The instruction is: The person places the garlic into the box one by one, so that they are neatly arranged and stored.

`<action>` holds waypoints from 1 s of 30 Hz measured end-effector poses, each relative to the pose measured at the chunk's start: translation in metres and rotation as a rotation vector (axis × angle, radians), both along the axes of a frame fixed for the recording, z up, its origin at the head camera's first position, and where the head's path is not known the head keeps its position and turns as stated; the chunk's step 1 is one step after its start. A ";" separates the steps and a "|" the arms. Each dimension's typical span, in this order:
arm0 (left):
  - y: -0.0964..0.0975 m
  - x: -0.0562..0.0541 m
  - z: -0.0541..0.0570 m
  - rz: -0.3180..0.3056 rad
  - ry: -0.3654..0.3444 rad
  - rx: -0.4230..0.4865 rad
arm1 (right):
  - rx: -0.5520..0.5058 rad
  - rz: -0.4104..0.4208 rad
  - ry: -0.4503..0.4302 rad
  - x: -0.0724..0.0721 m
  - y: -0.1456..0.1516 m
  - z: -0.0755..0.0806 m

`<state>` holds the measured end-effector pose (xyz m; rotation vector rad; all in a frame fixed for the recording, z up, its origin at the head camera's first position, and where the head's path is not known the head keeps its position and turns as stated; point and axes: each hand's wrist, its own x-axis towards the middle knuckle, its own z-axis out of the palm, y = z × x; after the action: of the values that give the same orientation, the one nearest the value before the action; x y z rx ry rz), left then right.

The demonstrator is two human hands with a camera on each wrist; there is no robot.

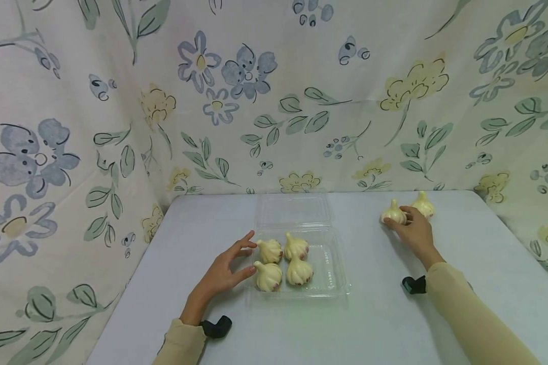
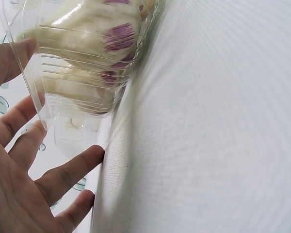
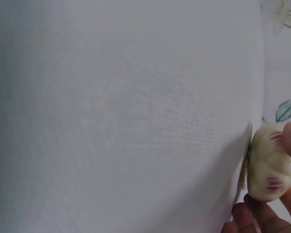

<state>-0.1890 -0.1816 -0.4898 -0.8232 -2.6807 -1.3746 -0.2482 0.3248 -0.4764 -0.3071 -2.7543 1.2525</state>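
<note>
Already, four round cream garlic bulbs (image 1: 300, 272) occupy a clear plastic box (image 1: 324, 263), centre. Two remain, right: right hand (image 1: 416, 233) pinches one, left hand (image 1: 224, 271) lies spread.

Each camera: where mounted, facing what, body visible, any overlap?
Head: on the head, facing forward and down over the table; left hand, right hand and sleeves show.
Left wrist: worn there, facing the clear container; left hand partly shows.
Right wrist: worn there, facing table and garlic bulb; right hand partly shows.
Shared: head and left wrist both show the container.
</note>
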 end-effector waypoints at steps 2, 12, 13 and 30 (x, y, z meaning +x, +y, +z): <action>0.000 0.000 0.000 0.004 -0.007 -0.001 | 0.001 0.003 0.009 0.000 0.000 -0.001; 0.000 0.001 0.000 0.006 -0.014 0.004 | 0.000 0.022 0.001 0.001 0.002 -0.001; 0.000 0.001 0.000 0.007 -0.015 0.004 | -0.001 0.024 0.000 0.001 0.002 -0.001; -0.001 -0.002 -0.002 0.001 -0.002 -0.013 | -0.016 0.060 -0.016 0.001 0.005 -0.002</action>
<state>-0.1906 -0.1823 -0.4916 -0.8224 -2.6935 -1.3601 -0.2471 0.3301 -0.4779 -0.2392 -2.7883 1.2917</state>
